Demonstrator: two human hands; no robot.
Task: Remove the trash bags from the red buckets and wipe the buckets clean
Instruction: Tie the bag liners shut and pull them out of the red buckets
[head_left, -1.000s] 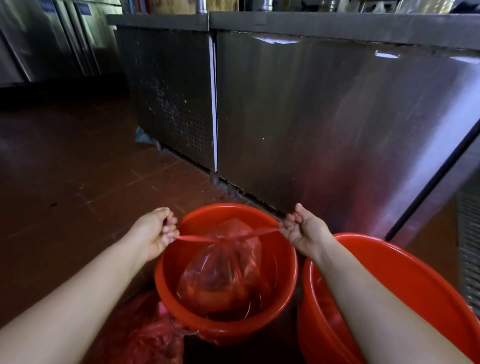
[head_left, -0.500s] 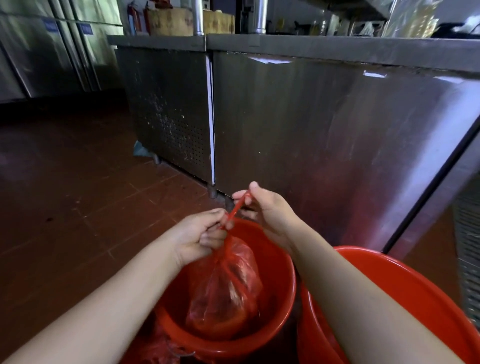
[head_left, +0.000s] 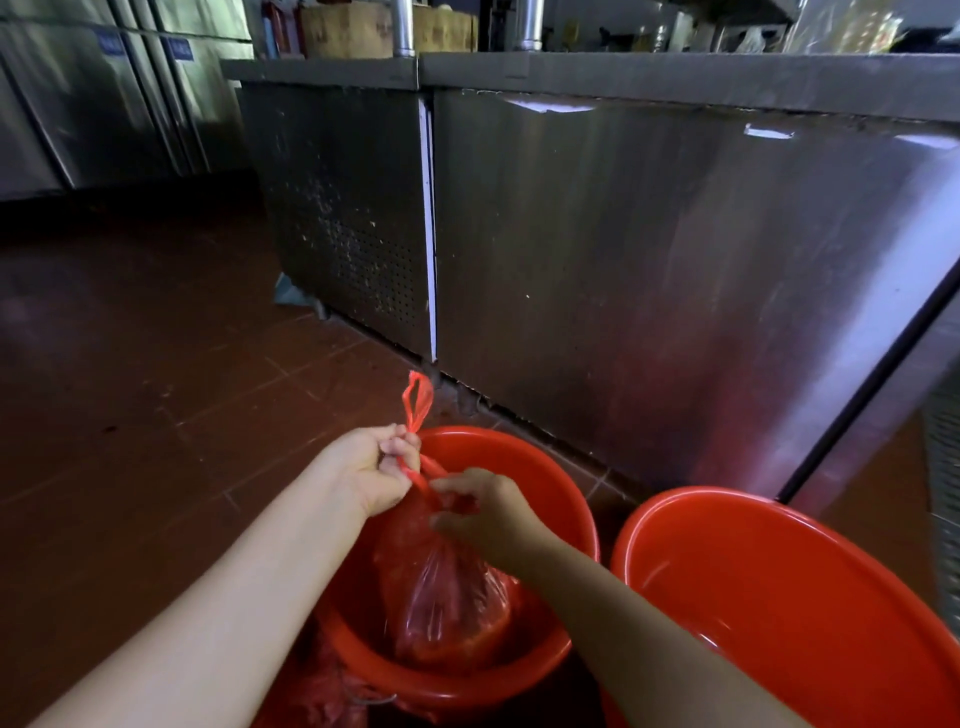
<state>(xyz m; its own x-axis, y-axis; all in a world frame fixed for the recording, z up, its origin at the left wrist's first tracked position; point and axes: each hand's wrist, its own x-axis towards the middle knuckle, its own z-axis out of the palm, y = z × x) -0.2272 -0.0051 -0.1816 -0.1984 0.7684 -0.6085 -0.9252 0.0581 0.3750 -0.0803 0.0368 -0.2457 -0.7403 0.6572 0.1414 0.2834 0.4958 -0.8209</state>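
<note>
Our left hand (head_left: 376, 475) pinches the twisted neck of a red trash bag (head_left: 441, 592); our right hand (head_left: 480, 512) grips it just below. The bag sits in the near-left red bucket (head_left: 540, 467); another bucket (head_left: 779, 597) stands right.

A commercial kitchen; stainless steel counter units (head_left: 649, 249), tall steel fridges (head_left: 104, 104), red tiled floor (head_left: 130, 389).
</note>
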